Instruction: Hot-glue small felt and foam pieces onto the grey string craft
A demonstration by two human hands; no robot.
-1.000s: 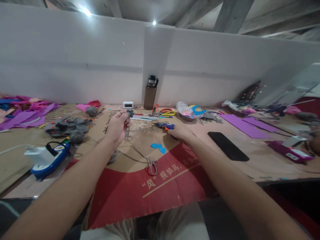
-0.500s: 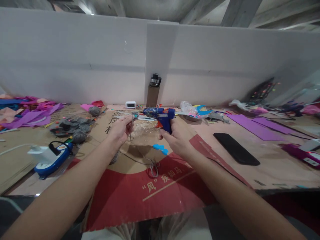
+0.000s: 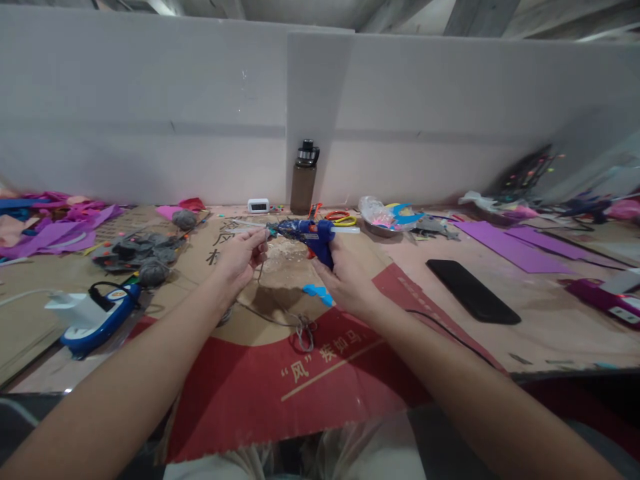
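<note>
Glue gun (image 3: pixel 320 235), blue, one: now raised above the cardboard (image 3: pixel 240 393) in the right hand (image 3: pixel 346 275), nozzle end brought to the left hand (image 3: pixel 244 257).

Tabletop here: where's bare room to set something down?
The red cardboard nearer you than the loose yarn looks bare apart from printing; so does tabletop between the black slab and magenta power strip. It's crowded along the wall around the bottle, and left around the blue power strip.

Smooth plastic glue gun (image 3: pixel 320 235), fuzzy grey yarn (image 3: pixel 305 333), printed cardboard (image 3: pixel 240 393), matt black phone (image 3: pixel 473 291).
</note>
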